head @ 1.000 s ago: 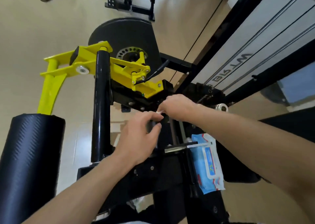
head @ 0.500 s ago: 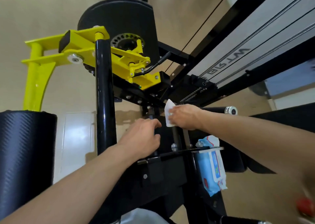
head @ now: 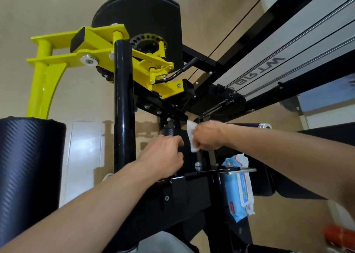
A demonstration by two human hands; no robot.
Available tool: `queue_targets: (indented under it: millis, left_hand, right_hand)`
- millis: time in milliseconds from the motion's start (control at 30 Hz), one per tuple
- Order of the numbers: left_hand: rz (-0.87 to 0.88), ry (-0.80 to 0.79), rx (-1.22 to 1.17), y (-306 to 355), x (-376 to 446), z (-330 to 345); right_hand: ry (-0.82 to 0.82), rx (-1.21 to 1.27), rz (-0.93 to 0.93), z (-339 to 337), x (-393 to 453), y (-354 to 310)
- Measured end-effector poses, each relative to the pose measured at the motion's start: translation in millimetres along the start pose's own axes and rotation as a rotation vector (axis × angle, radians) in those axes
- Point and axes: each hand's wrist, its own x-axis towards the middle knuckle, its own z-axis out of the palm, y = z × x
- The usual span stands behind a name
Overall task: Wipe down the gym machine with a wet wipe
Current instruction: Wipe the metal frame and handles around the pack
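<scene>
The gym machine has a glossy black upright post (head: 124, 106), a yellow lever arm (head: 57, 58) and a black frame at its middle. My right hand (head: 208, 137) is closed on a white wet wipe (head: 192, 137), which it presses against a black part of the frame under the crossbar. My left hand (head: 163, 154) grips a dark handle of the machine just left of the wipe; the handle is mostly hidden by my fingers. A blue pack of wet wipes (head: 239, 191) hangs wedged under a metal bracket to the right.
A black padded roller (head: 28, 174) fills the lower left. A black round disc cover (head: 142, 22) sits behind the yellow arm. The weight stack's white panel with guide rods and cables (head: 288, 47) runs along the right. A chrome-capped bar (head: 265, 126) sticks out behind my right forearm.
My right hand came away from my left hand and now shows the white wipe against the frame. The view has tilted down, so the machine sits higher in frame. My left hand keeps its grip.
</scene>
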Motion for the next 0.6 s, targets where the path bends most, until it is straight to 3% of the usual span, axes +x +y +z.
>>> queue_targets:
  millis: [100,200,333,467,533,600]
  left_hand:
    - [-0.009,-0.027,0.039,-1.0,3.5,1.2]
    - [-0.015,-0.026,0.066,-1.0,4.9,1.9]
    - [-0.036,-0.031,0.087,-2.0,5.2,1.5]
    - [-0.049,-0.041,0.088,-2.1,6.1,-1.0]
    - [-0.047,-0.04,0.099,-1.9,6.6,-1.5]
    - [-0.051,-0.041,0.103,-1.7,6.1,-2.4]
  right_hand:
    - [-0.27,0.154,-0.135,4.5,-11.4,-18.8]
    - [-0.155,0.23,-0.158,6.1,0.6,-11.3]
    - [-0.084,-0.08,-0.137,17.3,10.7,-9.3]
    - [0.158,-0.22,-0.043,23.3,15.4,6.5]
    - [0.114,-0.17,-0.086,25.7,14.1,1.4]
    - [-0.039,-0.049,-0.141,29.3,7.9,-11.6]
